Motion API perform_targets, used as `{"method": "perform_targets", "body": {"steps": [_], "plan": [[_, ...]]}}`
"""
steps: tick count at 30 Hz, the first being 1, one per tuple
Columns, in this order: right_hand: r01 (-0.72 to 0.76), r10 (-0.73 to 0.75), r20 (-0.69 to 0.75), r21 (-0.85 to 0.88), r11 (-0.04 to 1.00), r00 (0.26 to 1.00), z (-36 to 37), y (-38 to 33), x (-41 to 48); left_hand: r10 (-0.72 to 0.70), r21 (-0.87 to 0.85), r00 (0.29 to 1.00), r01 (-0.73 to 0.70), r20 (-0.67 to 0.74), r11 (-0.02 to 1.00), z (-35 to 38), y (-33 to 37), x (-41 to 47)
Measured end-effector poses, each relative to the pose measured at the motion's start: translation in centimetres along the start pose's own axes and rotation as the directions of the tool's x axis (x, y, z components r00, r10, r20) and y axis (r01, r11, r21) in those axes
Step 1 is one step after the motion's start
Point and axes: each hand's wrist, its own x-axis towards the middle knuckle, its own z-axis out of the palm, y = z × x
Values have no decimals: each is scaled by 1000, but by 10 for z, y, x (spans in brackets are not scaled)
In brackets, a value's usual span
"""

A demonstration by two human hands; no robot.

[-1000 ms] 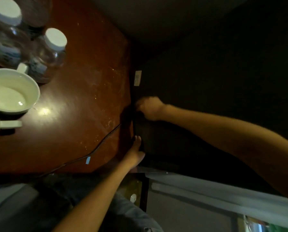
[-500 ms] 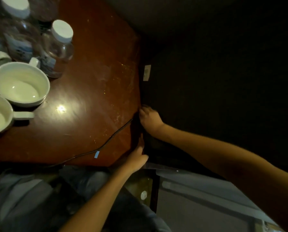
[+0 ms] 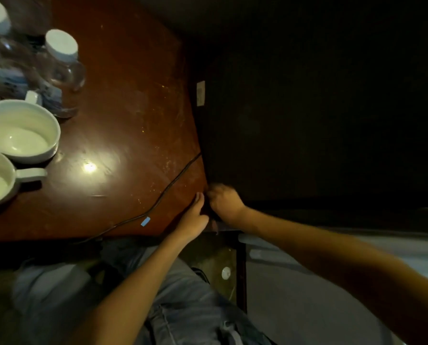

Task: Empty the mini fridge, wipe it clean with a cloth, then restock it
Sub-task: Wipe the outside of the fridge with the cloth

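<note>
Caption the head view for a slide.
Left hand and right hand reach the dark fridge corner beside a wooden table.

Left of the left hand point(image 3: 193, 220), the reddish-brown tabletop point(image 3: 123, 95) carries white cups point(image 3: 21, 135), white-capped clear bottles point(image 3: 63, 58) and a black cord point(image 3: 173, 185) with a blue tag point(image 3: 145, 221).

No writing can be read. The water bottles point(image 3: 58, 70) at the far left of the tabletop point(image 3: 123, 95) carry blue-and-white labels, blurred beyond reading. A small pale sticker point(image 3: 200, 93) on the left edge of the dark fridge point(image 3: 307, 120) bears marks too small to make out. The blue tag point(image 3: 145, 221) on the cable point(image 3: 173, 185) shows nothing legible.
</note>
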Motion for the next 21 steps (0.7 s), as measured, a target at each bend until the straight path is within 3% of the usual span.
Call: {"method": "perform_targets", "body": {"steps": [2,4,8,11,15,17,19,21], "plan": [[52,-52,19,6,999,998,11,-2,-37,24,41,999,-24,21,999,-3,4,-2],[35,-33,-58,27,999,998,5,13,-53,19,34,998,-21,64,999,-3,12,-5],[-139,123,-320,-27,990,939,-31,38,-9,68,10,997,-69,34,998,-2,14,-18],[-177,190,-138,97,979,972,-22,15,20,16,39,1000,-16,-2,999,-11,1,-24],[-108,108,-10,43,993,994,9,-14,-7,-20,58,996,25,-83,998,-30,-4,-38],[-74,68,53,125,989,996,13,-17,-24,-41,26,998,42,-37,999,-31,4,-47],[-81,83,2,269,960,997,20,-21,-43,-35,-63,999,37,29,997,-27,13,-54],[-81,155,-86,557,827,984,13,-24,-66,-52,-133,996,62,77,989,-24,19,-60]]}}
